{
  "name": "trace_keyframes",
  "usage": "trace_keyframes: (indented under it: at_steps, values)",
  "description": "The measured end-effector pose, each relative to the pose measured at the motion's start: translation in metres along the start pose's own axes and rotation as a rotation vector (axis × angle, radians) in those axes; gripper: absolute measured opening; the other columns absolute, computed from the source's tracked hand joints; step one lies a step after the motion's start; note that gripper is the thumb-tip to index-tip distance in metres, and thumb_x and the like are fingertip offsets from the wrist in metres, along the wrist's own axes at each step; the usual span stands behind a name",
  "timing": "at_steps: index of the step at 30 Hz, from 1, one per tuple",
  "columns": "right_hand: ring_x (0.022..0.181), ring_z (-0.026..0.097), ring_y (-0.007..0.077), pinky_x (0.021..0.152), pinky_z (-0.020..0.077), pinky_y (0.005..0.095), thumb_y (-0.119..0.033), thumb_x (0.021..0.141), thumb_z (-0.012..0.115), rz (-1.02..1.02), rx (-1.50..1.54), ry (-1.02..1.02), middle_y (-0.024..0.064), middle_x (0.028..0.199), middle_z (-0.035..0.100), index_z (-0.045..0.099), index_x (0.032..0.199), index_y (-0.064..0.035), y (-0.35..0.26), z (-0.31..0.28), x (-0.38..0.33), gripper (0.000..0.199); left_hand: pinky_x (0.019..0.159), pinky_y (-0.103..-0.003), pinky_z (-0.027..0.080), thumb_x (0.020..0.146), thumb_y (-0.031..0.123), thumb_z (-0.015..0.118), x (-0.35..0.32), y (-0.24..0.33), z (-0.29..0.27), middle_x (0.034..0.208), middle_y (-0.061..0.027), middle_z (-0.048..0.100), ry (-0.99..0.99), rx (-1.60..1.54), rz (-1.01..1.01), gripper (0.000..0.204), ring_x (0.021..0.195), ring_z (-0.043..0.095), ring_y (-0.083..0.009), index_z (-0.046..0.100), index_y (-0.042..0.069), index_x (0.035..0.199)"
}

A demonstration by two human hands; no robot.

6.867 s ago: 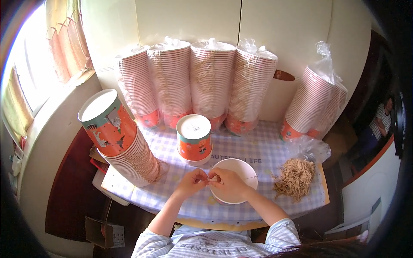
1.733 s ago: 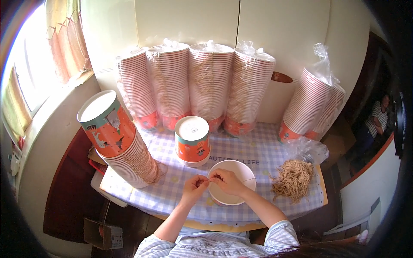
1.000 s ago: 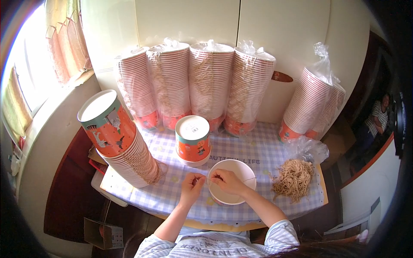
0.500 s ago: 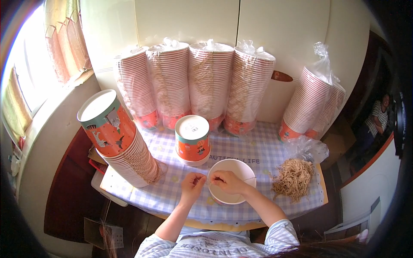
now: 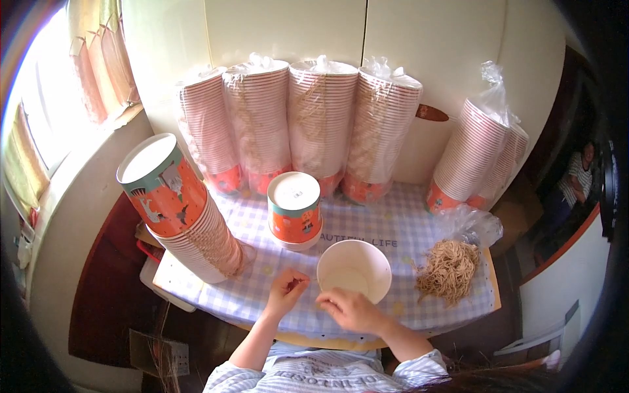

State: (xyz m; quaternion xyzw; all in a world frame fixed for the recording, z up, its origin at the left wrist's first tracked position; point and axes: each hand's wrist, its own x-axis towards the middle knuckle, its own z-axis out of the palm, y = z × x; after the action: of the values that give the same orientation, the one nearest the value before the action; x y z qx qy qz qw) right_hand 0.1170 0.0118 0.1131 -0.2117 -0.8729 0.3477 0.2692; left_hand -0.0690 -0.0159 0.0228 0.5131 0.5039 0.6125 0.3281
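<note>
At the near middle of the cloth-covered desk [image 5: 406, 216], taken as the clock's centre, stands an open white tub [image 5: 363, 259], mouth up, within easy reach of both hands. The left hand [image 5: 286, 293] is toward half past eight, fingers curled narrow. The right hand [image 5: 352, 309], slightly blurred, is at six o'clock before the near rim, fingers bunched together. I cannot tell whether either grips anything thin.

At three o'clock lies a loose heap of beige cord [image 5: 449, 270], presumably within reach of the right hand; a crumpled clear bag [image 5: 466, 223] sits just beyond. An upside-down printed tub [image 5: 294, 219] stands toward eleven. Toward half past nine rises an unbagged stack [image 5: 187, 226], bases up, probably nested to save room. The clear wrap probably keeps the bagged columns together.

Counted: one open tub, one cord heap, one crumpled bag, one unbagged stack and six bagged columns: a back row of four [image 5: 321, 124], ten to twelve, and an overlapping pair [image 5: 468, 154] between one and two.
</note>
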Motion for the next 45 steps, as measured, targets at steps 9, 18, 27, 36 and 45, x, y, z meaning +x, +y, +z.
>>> trace_keyframes:
  at_steps: [9,18,27,36,45]
  values:
    - [0.066,0.061,0.0268,0.056,0.0471,0.0342,-0.007,0.08,0.057,0.207,0.258,-0.003,0.0111,0.076,0.059,0.047,0.089,-0.0058,0.014,0.075,-0.045,0.013,0.063,-0.019,0.04,0.082,0.003,0.056,-0.023,-0.002,0.0,0.08,0.0009,0.054,-0.074,-0.07,-0.221,0.007,0.072,0.049,-0.0054,0.057,0.002,0.089]
    - [0.069,0.062,0.0197,0.06,0.0479,0.0298,-0.006,0.079,0.06,0.369,0.424,0.019,0.0089,0.078,0.06,0.047,0.09,-0.0023,0.046,0.117,-0.065,0.017,0.07,-0.02,0.041,0.084,0.01,0.056,-0.044,-0.011,-0.001,0.085,-0.0028,0.058,-0.182,-0.121,-0.374,0.014,0.079,0.051,-0.0063,0.057,-0.001,0.092]
    - [0.074,0.063,0.0191,0.064,0.0484,0.0289,-0.007,0.082,0.056,0.439,0.443,0.005,0.0096,0.082,0.063,0.055,0.094,-0.0015,0.045,0.115,-0.072,0.013,0.071,-0.022,0.042,0.083,0.011,0.059,-0.051,-0.012,0.008,0.086,-0.003,0.06,-0.24,-0.23,-0.456,0.013,0.08,0.053,-0.0074,0.059,-0.001,0.088]
    - [0.076,0.063,0.0231,0.067,0.0492,0.0311,-0.006,0.077,0.056,0.278,0.139,0.012,0.0087,0.081,0.064,0.063,0.087,-0.006,0.043,0.108,-0.071,0.013,0.063,-0.02,0.037,0.079,0.01,0.062,-0.044,-0.001,0.009,0.079,-0.0013,0.061,-0.122,-0.399,-0.552,0.009,0.072,0.051,-0.0064,0.061,0.003,0.085]
    - [0.077,0.062,0.0231,0.067,0.0492,0.0341,-0.009,0.074,0.054,0.274,0.029,-0.19,0.0071,0.084,0.064,0.064,0.088,-0.0102,0.035,0.109,-0.073,0.018,0.063,-0.02,0.04,0.08,0.01,0.06,-0.024,-0.004,0.005,0.078,-0.0006,0.06,-0.105,-0.311,-0.542,0.01,0.071,0.051,-0.0061,0.061,0.001,0.086]
